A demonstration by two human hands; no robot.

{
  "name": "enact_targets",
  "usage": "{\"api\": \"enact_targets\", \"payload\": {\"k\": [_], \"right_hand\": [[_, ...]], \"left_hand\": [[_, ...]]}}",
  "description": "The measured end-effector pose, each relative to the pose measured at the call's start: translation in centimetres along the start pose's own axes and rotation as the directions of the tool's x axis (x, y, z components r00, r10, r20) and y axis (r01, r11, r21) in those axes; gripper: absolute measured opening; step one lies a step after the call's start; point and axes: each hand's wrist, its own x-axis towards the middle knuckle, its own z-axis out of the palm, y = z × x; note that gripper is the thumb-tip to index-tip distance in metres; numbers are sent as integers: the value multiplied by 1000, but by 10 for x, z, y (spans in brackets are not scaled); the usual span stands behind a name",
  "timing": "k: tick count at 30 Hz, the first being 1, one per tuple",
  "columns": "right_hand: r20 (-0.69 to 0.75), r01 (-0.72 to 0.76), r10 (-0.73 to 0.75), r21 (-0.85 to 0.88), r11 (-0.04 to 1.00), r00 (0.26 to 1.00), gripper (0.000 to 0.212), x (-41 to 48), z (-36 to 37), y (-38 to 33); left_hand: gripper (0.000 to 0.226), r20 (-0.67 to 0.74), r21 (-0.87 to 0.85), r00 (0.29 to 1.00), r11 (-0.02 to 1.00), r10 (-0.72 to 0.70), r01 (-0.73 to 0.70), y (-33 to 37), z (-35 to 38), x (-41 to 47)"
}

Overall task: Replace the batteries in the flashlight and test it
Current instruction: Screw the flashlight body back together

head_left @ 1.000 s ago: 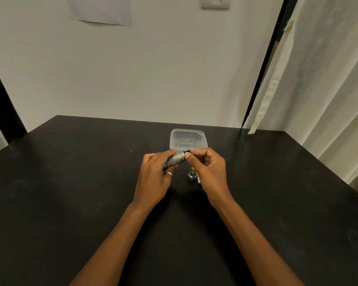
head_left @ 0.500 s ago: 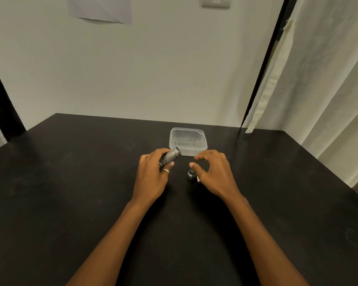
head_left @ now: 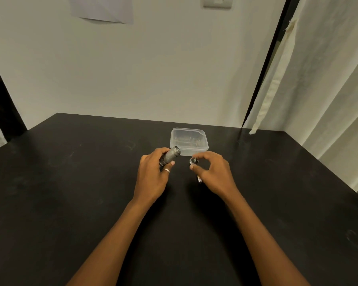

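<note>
Matte black table [head_left: 70, 203]: left hand [head_left: 151, 178] grips knurled metal flashlight [head_left: 171, 156]; right hand [head_left: 215, 174] pinches its round cap [head_left: 194, 161] (clear plastic tub [head_left: 203, 148] behind).

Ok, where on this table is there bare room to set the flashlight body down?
Bare table left of the left hand, which holds the flashlight body, and right of the right hand. Crowded between hands and container: cap, battery.

Left hand [head_left: 151, 178] grips flashlight [head_left: 171, 155]; right hand [head_left: 213, 172] pinches cap [head_left: 194, 161].
</note>
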Motion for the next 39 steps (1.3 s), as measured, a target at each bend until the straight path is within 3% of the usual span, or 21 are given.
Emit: {"api": "enact_targets", "payload": {"k": [4, 9, 14, 17, 24, 39], "right_hand": [[-26, -77, 90, 316, 946, 996, 36, 2, -3, -6], [32, -165, 181, 589, 791, 983, 48, 3, 2, -7], [83, -180, 183, 764, 619, 980, 29, 0, -1, -10], [107, -184, 159, 763, 619, 981, 27, 0, -1, -12], [69, -96, 71, 497, 862, 995, 37, 2, 2, -9], [99, -45, -2, 464, 885, 995, 35, 2, -1, -6]], "left_hand": [[33, 5, 12, 1000, 1000, 11, -11, 0, 1, 1], [34, 21, 38, 999, 999, 33, -34, -2, 2, 1], [35, 31, 59, 997, 996, 68, -70, -5, 4, 2], [36, 42, 69, 996, 994, 83, -86, -7, 5, 1], [34, 79, 93, 991, 989, 107, -115, -10, 6, 0], [38, 98, 124, 986, 982, 134, -145, -11, 6, 1]]}}
